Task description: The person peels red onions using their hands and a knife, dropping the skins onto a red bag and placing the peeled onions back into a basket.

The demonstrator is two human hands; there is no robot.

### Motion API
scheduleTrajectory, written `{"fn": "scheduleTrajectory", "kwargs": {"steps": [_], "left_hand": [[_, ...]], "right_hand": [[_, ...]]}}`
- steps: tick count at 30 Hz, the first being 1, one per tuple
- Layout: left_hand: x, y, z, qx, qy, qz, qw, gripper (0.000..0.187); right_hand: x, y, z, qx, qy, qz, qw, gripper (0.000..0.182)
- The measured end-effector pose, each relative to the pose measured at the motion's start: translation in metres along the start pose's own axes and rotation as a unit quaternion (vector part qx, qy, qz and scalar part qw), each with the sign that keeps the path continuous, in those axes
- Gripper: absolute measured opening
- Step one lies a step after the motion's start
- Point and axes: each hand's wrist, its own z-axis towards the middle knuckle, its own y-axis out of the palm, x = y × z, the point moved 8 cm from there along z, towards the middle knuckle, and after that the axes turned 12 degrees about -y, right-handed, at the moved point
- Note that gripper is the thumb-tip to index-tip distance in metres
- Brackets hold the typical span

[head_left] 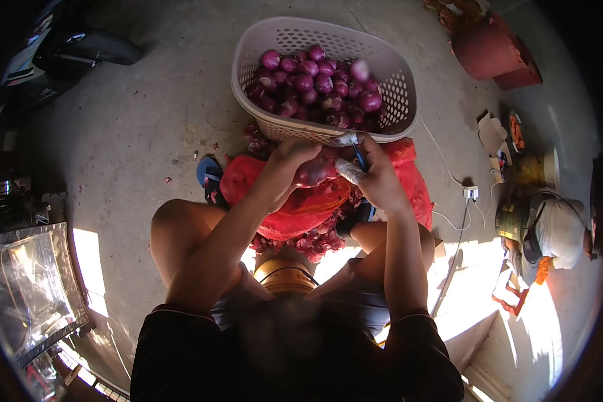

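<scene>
My left hand (289, 161) is closed around a red onion (315, 170) in front of the basket. Close to its right side is my right hand (380, 177), with white wrapping on the thumb and a finger. Its fingers grip a slim blue tool (360, 157), perhaps a small knife; its working end is hard to make out. Just beyond both hands stands a pale perforated plastic basket (409, 74) holding many shiny purple onions (304, 83). Under the hands lies a red mesh sack (244, 177), with loose onion skins (308, 244) heaped on its near side.
A yellow bucket (285, 276) sits between my knees. White cable with a plug (471, 192) runs across the floor at right. A red container (492, 50) stands far right, a motorbike wheel (100, 47) far left. Blue sandals (210, 171) are beside the sack.
</scene>
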Motion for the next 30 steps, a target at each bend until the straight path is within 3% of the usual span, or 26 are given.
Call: {"fn": "scheduleTrajectory", "kwargs": {"steps": [4,7,10,13,14,16,19,23,27,30], "left_hand": [[0.001,0.007,-0.003,-0.06,-0.024,-0.124,0.99,0.028],[0.003,0.015,-0.001,-0.129,0.021,-0.111,0.985,0.029],[0.008,0.013,-0.007,-0.1,0.061,-0.097,0.988,0.031],[0.011,0.001,-0.004,-0.076,0.042,-0.194,0.977,0.033],[0.009,-0.011,-0.004,-0.014,0.052,-0.202,0.978,0.033],[0.007,-0.022,0.002,-0.033,0.061,-0.217,0.974,0.032],[0.01,-0.025,0.003,-0.032,0.066,-0.241,0.968,0.03],[0.017,-0.014,-0.006,0.012,0.069,-0.19,0.979,0.027],[0.019,-0.008,-0.008,-0.014,0.063,-0.226,0.972,0.028],[0.01,-0.022,0.003,-0.067,0.071,-0.236,0.967,0.031]], "right_hand": [[-0.005,-0.006,0.001,0.024,-0.011,0.022,0.999,0.033],[-0.017,-0.007,0.003,0.026,0.001,0.041,0.999,0.031],[-0.019,-0.014,0.001,0.043,-0.017,0.036,0.998,0.031],[-0.02,-0.022,0.0,0.051,-0.005,0.004,0.999,0.031],[-0.02,-0.024,-0.001,0.05,-0.008,-0.006,0.999,0.031],[-0.019,-0.031,-0.001,0.048,-0.017,-0.027,0.998,0.03],[-0.018,-0.036,-0.004,-0.031,0.022,-0.303,0.952,0.034],[0.02,-0.039,-0.015,-0.088,0.109,-0.449,0.882,0.043],[0.016,-0.027,-0.014,-0.078,0.106,-0.345,0.929,0.043],[0.01,-0.016,-0.011,-0.104,0.062,-0.347,0.93,0.039]]}}
